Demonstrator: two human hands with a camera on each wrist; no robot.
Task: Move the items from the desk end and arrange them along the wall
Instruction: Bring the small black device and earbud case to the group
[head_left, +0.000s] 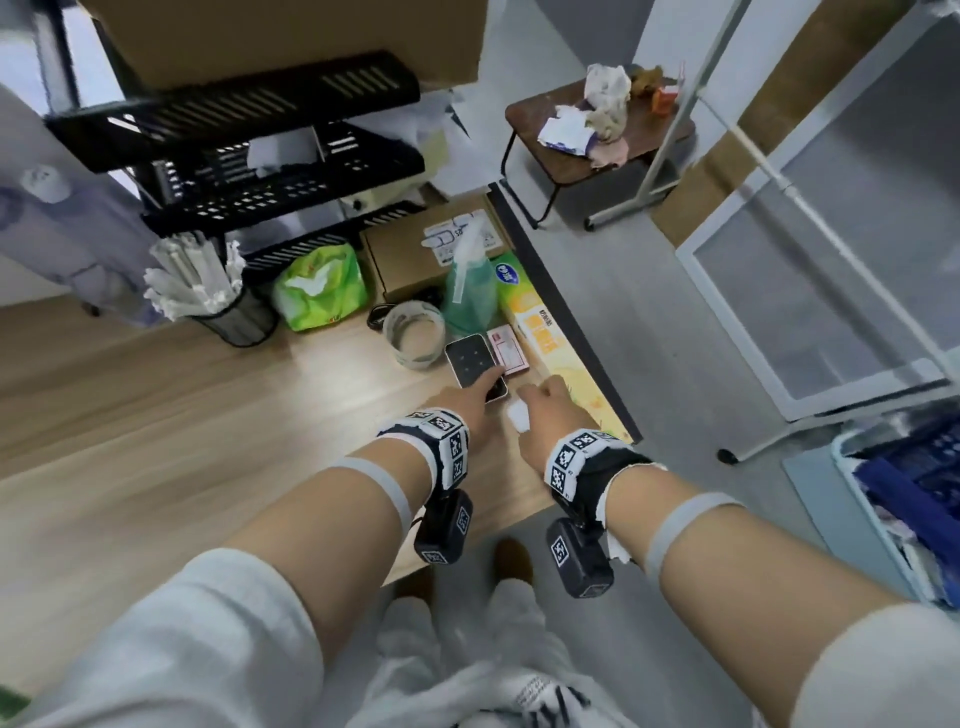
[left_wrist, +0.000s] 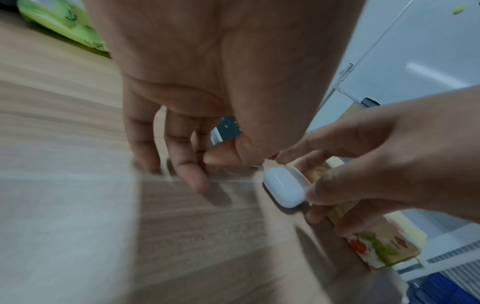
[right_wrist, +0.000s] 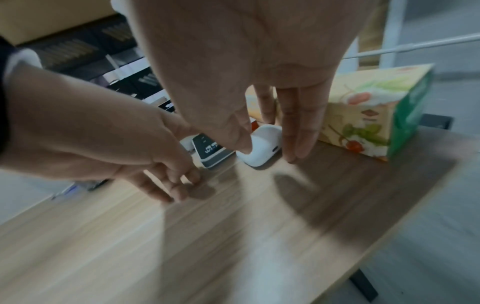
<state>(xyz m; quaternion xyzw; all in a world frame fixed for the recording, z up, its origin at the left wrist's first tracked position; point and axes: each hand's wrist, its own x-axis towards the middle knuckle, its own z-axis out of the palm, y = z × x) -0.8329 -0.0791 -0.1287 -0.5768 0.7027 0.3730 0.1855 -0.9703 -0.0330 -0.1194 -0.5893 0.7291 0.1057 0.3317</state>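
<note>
Both hands are down at the desk (head_left: 156, 405) end, working next to the long yellow box (head_left: 545, 343) that lies along the desk's edge; using that box as landmark. Right hand (head_left: 550, 415) has thumb and fingers closing around a small white earbud case (right_wrist: 262, 148), thumb on 1 side, fingers on the box side; case sits on the desk just beside the box's near end, and I can't tell whether it's lifted. Left hand (head_left: 467, 410) is just left of that, index finger and thumb on the phone (head_left: 475, 366), other fingers (left_wrist: 182, 164) extended loosely toward the desk surface; can't tell if it's an actual grip or just contact, frames are motion-blurred. Phone lies flat, near the box, with a small red-and-white card (head_left: 509, 353) between them, touching or almost. Further along the box, away from the hands: tape roll (head_left: 415, 332), green spray bottle (head_left: 467, 291) right against the box, brown carton (head_left: 431, 249) behind those. Left of the carton: green wipes pack (head_left: 322, 286), mesh cup of white straws (head_left: 208, 291), black tiered rack (head_left: 249, 156) at the back.
</note>
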